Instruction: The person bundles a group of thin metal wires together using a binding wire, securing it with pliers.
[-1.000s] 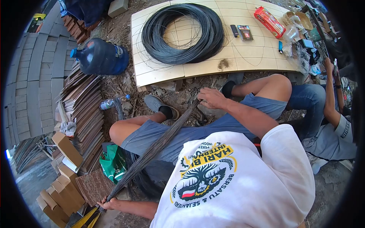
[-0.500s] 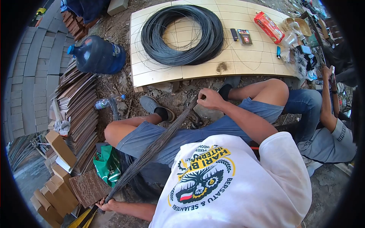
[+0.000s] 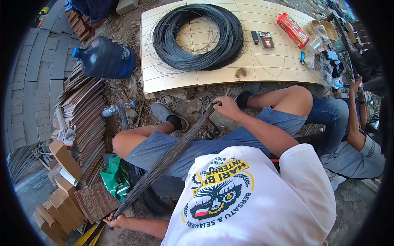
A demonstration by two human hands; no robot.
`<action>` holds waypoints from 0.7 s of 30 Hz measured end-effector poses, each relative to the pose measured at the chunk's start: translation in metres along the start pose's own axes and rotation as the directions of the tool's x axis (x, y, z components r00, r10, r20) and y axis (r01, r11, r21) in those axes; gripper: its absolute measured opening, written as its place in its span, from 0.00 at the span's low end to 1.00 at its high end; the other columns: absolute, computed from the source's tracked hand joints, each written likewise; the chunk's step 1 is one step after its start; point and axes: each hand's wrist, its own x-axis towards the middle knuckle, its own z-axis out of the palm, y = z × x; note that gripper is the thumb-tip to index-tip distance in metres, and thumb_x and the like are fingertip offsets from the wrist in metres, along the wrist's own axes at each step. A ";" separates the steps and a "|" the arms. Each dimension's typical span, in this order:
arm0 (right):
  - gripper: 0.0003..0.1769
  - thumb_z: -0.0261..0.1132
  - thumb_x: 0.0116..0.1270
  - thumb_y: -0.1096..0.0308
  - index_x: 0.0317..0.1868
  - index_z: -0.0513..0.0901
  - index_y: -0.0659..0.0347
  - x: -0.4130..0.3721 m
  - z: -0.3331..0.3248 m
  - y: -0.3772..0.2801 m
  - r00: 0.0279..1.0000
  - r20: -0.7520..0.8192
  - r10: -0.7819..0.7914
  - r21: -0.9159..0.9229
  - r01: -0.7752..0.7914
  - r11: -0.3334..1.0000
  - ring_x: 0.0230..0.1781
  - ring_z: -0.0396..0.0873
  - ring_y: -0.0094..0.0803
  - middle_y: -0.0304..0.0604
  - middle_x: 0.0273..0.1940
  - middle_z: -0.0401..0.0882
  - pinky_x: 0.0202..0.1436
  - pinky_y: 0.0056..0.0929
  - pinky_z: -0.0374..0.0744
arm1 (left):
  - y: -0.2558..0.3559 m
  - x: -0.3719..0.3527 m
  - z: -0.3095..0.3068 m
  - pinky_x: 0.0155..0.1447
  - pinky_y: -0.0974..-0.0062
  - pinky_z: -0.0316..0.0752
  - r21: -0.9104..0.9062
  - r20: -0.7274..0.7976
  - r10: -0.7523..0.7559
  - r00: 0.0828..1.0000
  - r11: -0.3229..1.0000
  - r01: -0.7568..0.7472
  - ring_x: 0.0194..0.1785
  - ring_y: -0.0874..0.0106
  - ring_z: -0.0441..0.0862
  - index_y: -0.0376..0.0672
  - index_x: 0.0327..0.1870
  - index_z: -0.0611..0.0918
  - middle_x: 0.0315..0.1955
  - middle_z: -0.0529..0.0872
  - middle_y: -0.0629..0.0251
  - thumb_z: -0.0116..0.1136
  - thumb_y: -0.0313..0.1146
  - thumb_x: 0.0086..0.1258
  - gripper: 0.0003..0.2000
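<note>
A long bundle of thin dark wires (image 3: 164, 160) lies slantwise across my lap, over the blue shorts. My left hand (image 3: 113, 221) is closed around its lower end at the bottom left. At the upper end, beyond my knees, my right hand (image 3: 225, 108) is closed on the wires, with the tips ending by the fingers. A large coil of dark wire (image 3: 227, 41) rests on the pale tiled board (image 3: 170, 84) in front of me. More dark wire lies beside my left thigh, partly hidden by the bundle.
A blue water jug (image 3: 106, 59), stacked tiles (image 3: 88, 135) and a green bag (image 3: 116, 176) are on the left. On the board sit a cigarette pack (image 3: 266, 40), a lighter and a red packet (image 3: 292, 29). Another person (image 3: 357, 151) sits close on the right.
The fingers of my right hand have shifted at the wire tips, from a curled ring to a flatter grasp. My left hand and the bundle stay nearly in place.
</note>
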 end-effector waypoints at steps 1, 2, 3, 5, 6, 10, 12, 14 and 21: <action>0.15 0.66 0.59 0.63 0.42 0.85 0.65 -0.002 0.002 -0.002 0.998 -0.065 0.015 0.006 -0.015 1.000 0.37 0.84 0.41 0.50 0.36 0.85 0.44 0.38 0.80 | 0.000 0.001 -0.001 0.22 0.84 0.64 -0.014 0.011 -0.007 1.000 1.000 0.007 0.15 0.83 0.64 0.51 0.23 0.71 0.12 0.65 0.82 0.59 0.44 0.75 0.18; 0.14 0.67 0.59 0.63 0.39 0.85 0.66 -0.004 0.002 -0.006 0.991 -0.128 0.031 0.014 -0.030 0.999 0.38 0.84 0.43 0.51 0.35 0.85 0.45 0.39 0.80 | 0.001 0.000 -0.002 0.22 0.84 0.64 -0.014 0.008 -0.005 1.000 1.000 0.005 0.15 0.83 0.64 0.51 0.23 0.71 0.12 0.65 0.82 0.59 0.44 0.75 0.18; 0.14 0.67 0.59 0.63 0.39 0.85 0.66 -0.004 0.000 -0.009 0.992 -0.125 0.030 0.014 -0.029 0.999 0.38 0.84 0.43 0.51 0.35 0.85 0.45 0.39 0.80 | 0.001 -0.002 -0.002 0.22 0.84 0.64 -0.008 0.008 -0.001 1.000 1.000 0.002 0.15 0.83 0.64 0.51 0.23 0.71 0.12 0.65 0.82 0.59 0.44 0.75 0.18; 0.13 0.68 0.59 0.63 0.34 0.84 0.66 -0.005 -0.003 -0.012 0.996 -0.068 0.059 -0.121 -0.067 0.990 0.40 0.83 0.49 0.53 0.35 0.84 0.47 0.45 0.79 | 0.002 0.000 -0.002 0.22 0.84 0.64 0.002 0.010 0.003 1.000 1.000 -0.003 0.15 0.83 0.64 0.51 0.23 0.71 0.12 0.65 0.82 0.59 0.43 0.75 0.17; 0.13 0.68 0.59 0.63 0.34 0.84 0.66 -0.005 -0.001 -0.010 0.996 -0.067 0.063 -0.121 -0.070 0.990 0.40 0.83 0.49 0.53 0.35 0.84 0.47 0.45 0.79 | 0.002 0.001 -0.002 0.22 0.84 0.64 -0.008 0.008 -0.006 1.000 1.000 0.006 0.15 0.83 0.64 0.50 0.24 0.71 0.12 0.64 0.82 0.59 0.43 0.75 0.17; 0.11 0.68 0.59 0.63 0.34 0.85 0.64 -0.001 0.013 -0.002 0.987 -0.142 -0.069 -0.243 0.032 0.970 0.42 0.83 0.53 0.55 0.36 0.84 0.49 0.49 0.79 | 0.005 -0.013 0.005 0.21 0.83 0.64 -0.031 0.024 0.010 1.000 0.999 -0.009 0.15 0.83 0.62 0.48 0.26 0.71 0.13 0.63 0.82 0.58 0.42 0.75 0.16; 0.11 0.68 0.59 0.63 0.34 0.86 0.64 0.000 0.021 -0.001 0.986 -0.146 -0.082 -0.265 0.041 0.963 0.42 0.83 0.54 0.56 0.37 0.84 0.49 0.50 0.79 | 0.009 -0.003 0.002 0.21 0.83 0.64 -0.046 0.042 0.021 0.999 0.999 -0.019 0.15 0.83 0.62 0.48 0.26 0.71 0.13 0.62 0.82 0.58 0.43 0.75 0.16; 0.10 0.69 0.56 0.63 0.33 0.87 0.62 0.004 0.025 0.001 0.991 -0.125 -0.037 -0.306 -0.003 0.952 0.43 0.83 0.55 0.58 0.37 0.85 0.49 0.50 0.79 | 0.007 -0.002 0.003 0.22 0.82 0.65 -0.067 0.056 0.024 0.998 0.998 -0.020 0.15 0.83 0.62 0.48 0.27 0.71 0.13 0.62 0.81 0.58 0.43 0.76 0.16; 0.10 0.69 0.50 0.65 0.28 0.87 0.63 0.027 0.039 0.015 0.986 -0.095 0.136 -0.400 -0.163 0.902 0.35 0.84 0.50 0.57 0.31 0.85 0.42 0.49 0.80 | 0.016 0.000 0.004 0.19 0.84 0.67 -0.070 0.147 0.013 0.989 0.998 -0.003 0.14 0.83 0.65 0.47 0.33 0.73 0.13 0.65 0.80 0.57 0.43 0.76 0.13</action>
